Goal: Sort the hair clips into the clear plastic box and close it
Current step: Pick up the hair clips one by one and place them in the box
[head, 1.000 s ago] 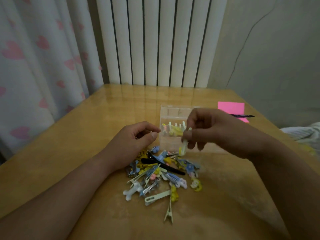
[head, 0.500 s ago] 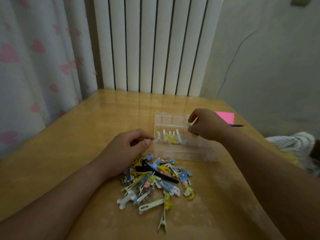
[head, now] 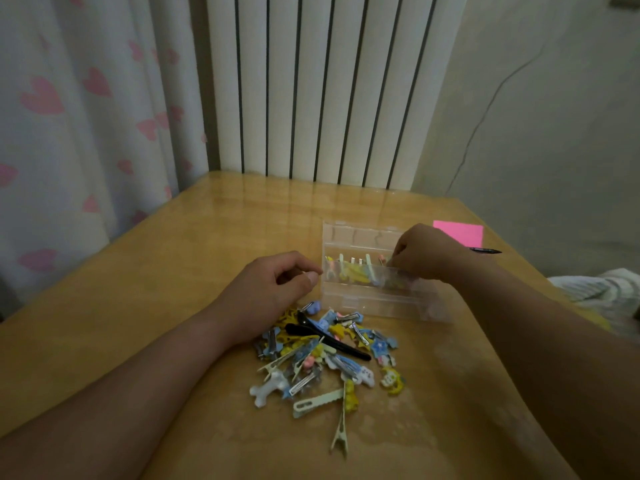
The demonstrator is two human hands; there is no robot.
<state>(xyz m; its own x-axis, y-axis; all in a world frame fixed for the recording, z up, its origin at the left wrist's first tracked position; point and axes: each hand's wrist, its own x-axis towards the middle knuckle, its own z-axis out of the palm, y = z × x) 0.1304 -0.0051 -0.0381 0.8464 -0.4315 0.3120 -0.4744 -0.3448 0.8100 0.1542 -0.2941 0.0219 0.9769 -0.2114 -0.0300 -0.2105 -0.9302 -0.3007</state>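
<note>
Box: clear plastic box (head: pixel 377 304), lid open, at 1 o'clock from the loose pile.
Stowed: row of clips (head: pixel 353 271) upright inside the box.
Loose pile: hair clips (head: pixel 322 355) on table (head: pixel 156 306), beside the left wrist.
Left hand (head: pixel 273 289): 9 o'clock of box, fingers curled, thumb against forefinger; anything pinched, cannot tell.
Right hand (head: pixel 427 254): box's 3 o'clock end, fingertips down at the row; grip on a clip, cannot tell.
Aside: pink note (head: pixel 460 232) and pen (head: pixel 485 251), 2 o'clock of box.
</note>
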